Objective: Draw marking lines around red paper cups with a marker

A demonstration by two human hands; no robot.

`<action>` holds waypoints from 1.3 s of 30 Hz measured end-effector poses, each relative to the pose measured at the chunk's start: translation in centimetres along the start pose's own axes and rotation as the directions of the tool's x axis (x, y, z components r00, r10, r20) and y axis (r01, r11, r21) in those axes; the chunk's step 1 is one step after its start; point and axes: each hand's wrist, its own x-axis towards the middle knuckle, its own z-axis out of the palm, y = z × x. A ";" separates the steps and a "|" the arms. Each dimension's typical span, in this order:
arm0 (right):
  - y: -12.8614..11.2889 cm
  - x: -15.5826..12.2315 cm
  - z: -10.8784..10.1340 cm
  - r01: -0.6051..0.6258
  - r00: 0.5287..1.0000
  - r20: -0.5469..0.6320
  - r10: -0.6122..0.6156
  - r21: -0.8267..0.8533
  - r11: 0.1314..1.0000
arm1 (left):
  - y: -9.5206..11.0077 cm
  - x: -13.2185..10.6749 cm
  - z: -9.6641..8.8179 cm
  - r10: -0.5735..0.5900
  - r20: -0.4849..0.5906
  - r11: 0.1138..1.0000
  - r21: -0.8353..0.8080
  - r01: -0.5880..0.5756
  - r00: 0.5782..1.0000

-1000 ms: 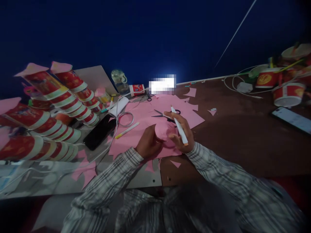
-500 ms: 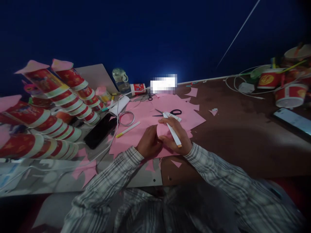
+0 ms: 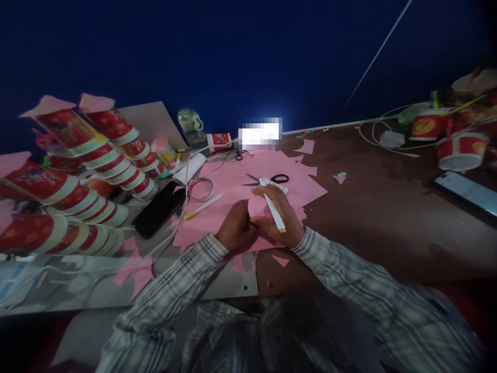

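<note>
A small curved piece of pink paper [image 3: 257, 208] is between my two hands, above the larger pink paper sheets [image 3: 306, 191]. My left hand [image 3: 235, 226] is closed at the piece's left edge; its fingertips are partly hidden. Across the fingers of my right hand [image 3: 289, 220] lies a white marker [image 3: 274, 212] with an orange end toward me, while the thumb presses on the same pink piece. Just beyond the right hand, scissors [image 3: 279, 178] with black handles rest on the sheets. A yellow-ended marker [image 3: 203, 207] lies left of my hands.
Stacks of red paper cups [image 3: 97, 150] with pink cone tops lean at left, near a black phone [image 3: 159, 210]. A roll of tape [image 3: 201, 189], a cable and a clear bottle [image 3: 191, 127] sit further back. More cups [image 3: 462, 150] and another phone [image 3: 466, 191] are at right.
The whole view has shifted very slightly. My right hand and the marker tilt a little differently; both hands keep hold of the pink piece.
</note>
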 end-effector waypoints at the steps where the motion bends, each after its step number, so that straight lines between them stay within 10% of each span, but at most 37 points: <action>1: 0.2 0.0 -0.1 0.008 1.000 -0.023 -0.008 -0.002 1.000 | 0.0 0.0 0.0 0.008 -0.007 1.000 0.007 -0.007 1.000; 6: 0.8 0.0 -0.7 0.022 0.987 -0.159 -0.015 0.039 0.999 | 0.2 0.0 -0.1 0.015 -0.029 1.000 0.017 -0.015 0.999; 16: 1.4 0.1 -0.6 -0.038 0.998 0.053 0.037 0.024 0.999 | -0.1 0.1 -0.2 0.096 0.018 0.995 -0.005 -0.096 0.995; 39: 1.6 -0.2 -0.2 -0.062 0.996 0.073 0.059 0.034 0.998 | -0.2 0.2 -0.3 0.062 0.045 0.998 0.011 -0.062 0.997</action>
